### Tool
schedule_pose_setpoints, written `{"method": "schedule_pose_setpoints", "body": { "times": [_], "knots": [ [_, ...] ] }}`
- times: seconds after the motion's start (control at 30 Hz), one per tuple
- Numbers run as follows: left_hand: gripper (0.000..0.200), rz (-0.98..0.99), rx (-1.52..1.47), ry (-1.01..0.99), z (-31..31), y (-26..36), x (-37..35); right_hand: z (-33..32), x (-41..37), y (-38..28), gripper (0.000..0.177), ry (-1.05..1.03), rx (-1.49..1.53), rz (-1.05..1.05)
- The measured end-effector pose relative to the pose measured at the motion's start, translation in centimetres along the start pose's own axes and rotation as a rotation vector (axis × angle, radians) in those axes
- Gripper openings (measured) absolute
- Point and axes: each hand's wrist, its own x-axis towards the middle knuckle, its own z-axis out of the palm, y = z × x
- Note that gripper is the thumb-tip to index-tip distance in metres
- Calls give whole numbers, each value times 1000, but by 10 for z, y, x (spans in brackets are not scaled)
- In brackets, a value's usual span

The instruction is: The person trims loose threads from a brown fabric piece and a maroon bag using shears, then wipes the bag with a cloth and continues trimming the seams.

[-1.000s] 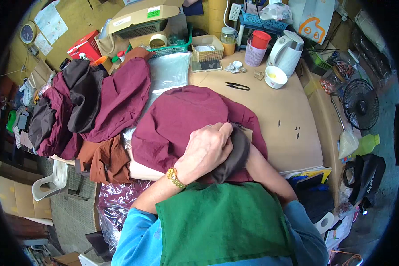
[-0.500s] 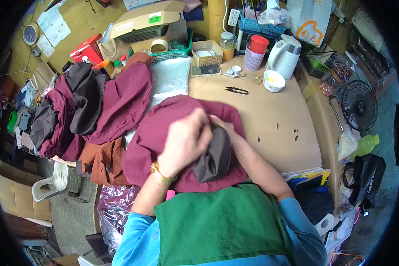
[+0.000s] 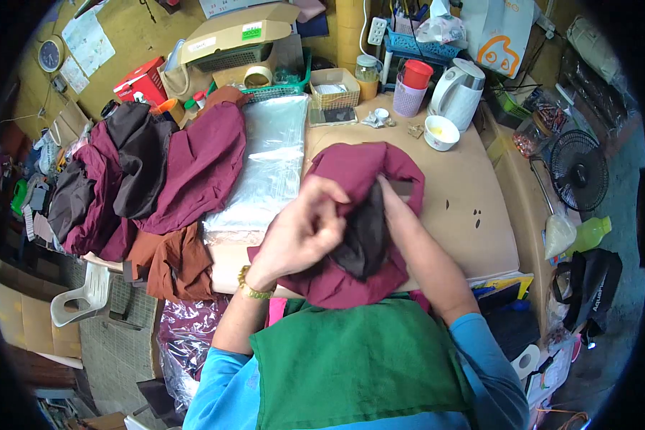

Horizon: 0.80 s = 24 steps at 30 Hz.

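Note:
A maroon garment (image 3: 362,161) with a dark brown lining (image 3: 365,240) is bunched in front of me at the table's near edge. My right hand (image 3: 393,192) reaches into the fold where the dark lining shows, and the cloth hides its fingers. Over the garment's left side is my left hand (image 3: 314,226), with bent fingers, a gap between thumb and forefinger, and no cloth visibly pinched. A gold bracelet (image 3: 256,284) circles that wrist. Left of the garment lies a stack of clear plastic bags (image 3: 265,165).
More maroon and dark garments (image 3: 201,161) are heaped at the left, above a rust-coloured cloth (image 3: 172,261). Toward the back right of the table (image 3: 459,240) stand a white kettle (image 3: 459,93), a small bowl (image 3: 442,133) and a lilac cup (image 3: 408,99). A fan (image 3: 579,170) is farther right.
The maroon garment has shifted right and bunched up, uncovering more of the plastic bags and covering the small thread snips. My left hand has turned, and its fingers have loosened.

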Motion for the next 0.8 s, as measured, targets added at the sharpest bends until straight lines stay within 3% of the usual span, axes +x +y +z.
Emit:
{"method": "schedule_pose_setpoints", "body": {
  "times": [0.07,0.13,0.17,0.2,0.3,0.37,0.43,0.47,0.53,0.6,0.63,0.8],
  "knots": [
    [25,71,249,-181,18,-8,8,12,-19,-2,41,-105,45,22],
    [26,165,126,-436,45,-9,6,13,-32,-1,41,-182,31,45],
    [22,116,112,-539,52,-2,6,8,-29,0,41,-216,-8,77],
    [21,196,104,-447,55,-6,5,3,-39,-3,41,-235,-34,97],
    [21,118,366,-14,17,-12,13,-9,-39,-13,41,-237,-315,270],
    [20,32,453,69,-12,-24,10,-11,-50,-15,36,-131,-484,321],
    [20,-19,477,93,-18,-26,5,-32,-84,-4,26,-11,-190,-10],
    [19,-10,409,107,-15,-31,4,-30,-93,-1,26,-18,-193,-11],
    [20,59,331,80,-1,-47,8,-18,-114,12,35,-536,-188,125],
    [20,192,388,-15,32,-41,16,20,-117,48,16,-385,-315,-135],
    [20,244,353,-52,51,-47,19,32,-113,69,20,-224,-34,-24],
    [17,424,214,-151,108,-50,34,13,-55,41,21,-10,-164,53]
  ]
}}
